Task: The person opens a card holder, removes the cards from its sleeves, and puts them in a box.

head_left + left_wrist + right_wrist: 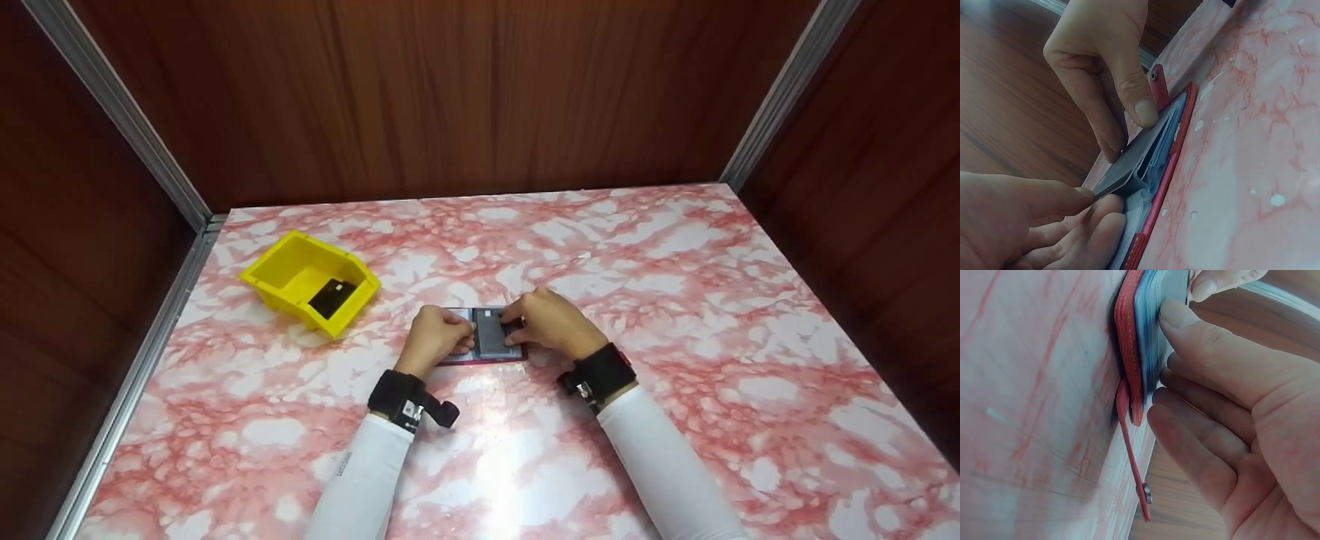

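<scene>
A red card holder (491, 361) with clear plastic sleeves (1151, 320) lies spread open on the table. Over its right side is a dark, flat card (491, 335) with a small pale mark. My left hand (437, 336) pinches the dark card's left edge between thumb and index finger, its other fingers bent against the sleeves. From the right, my right hand (551, 322) holds the card holder's sleeves, thumb on the top surface and fingers along their outer edge. Whether the card is inside a sleeve I cannot tell. A strap (1133, 455) with a metal snap extends from the cover.
To the left stands a yellow bin (281, 300) with black cards (334, 298) inside at its front. The table (675, 450) has a pink-and-white marbled top. Brown wood-grain panels (465, 97) with metal corner posts enclose its back and sides.
</scene>
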A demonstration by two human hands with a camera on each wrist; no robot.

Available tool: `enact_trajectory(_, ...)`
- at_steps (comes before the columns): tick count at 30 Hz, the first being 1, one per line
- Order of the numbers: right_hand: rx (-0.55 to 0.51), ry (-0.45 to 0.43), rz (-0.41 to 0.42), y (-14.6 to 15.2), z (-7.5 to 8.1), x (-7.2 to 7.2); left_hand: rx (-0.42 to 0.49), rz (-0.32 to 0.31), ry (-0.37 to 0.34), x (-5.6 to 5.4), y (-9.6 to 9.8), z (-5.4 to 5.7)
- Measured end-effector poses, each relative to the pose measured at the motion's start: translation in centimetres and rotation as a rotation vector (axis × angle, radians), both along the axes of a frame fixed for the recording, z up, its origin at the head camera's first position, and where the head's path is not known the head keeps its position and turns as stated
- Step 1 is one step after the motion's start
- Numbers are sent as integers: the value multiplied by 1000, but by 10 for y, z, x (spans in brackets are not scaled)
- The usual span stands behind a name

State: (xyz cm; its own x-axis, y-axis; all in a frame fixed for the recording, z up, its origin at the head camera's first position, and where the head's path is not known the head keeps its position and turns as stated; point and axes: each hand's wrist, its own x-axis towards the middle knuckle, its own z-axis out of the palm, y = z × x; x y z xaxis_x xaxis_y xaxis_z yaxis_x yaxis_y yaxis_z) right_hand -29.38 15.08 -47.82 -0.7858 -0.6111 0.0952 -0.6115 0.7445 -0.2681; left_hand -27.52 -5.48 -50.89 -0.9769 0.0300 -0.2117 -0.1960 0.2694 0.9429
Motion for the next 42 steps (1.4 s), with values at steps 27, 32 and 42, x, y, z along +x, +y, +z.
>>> enact_trajectory(27,-37,-44,5,1,-3,-2,75,9,-81,0,-2,3)
enact_trajectory(32,-48,-66,-6,0,-4,-1,87,20,-87,0,-2,2)
enact_trajectory(42,-49,-39,8,1,-3,-2,104,22,-57,1,-3,7)
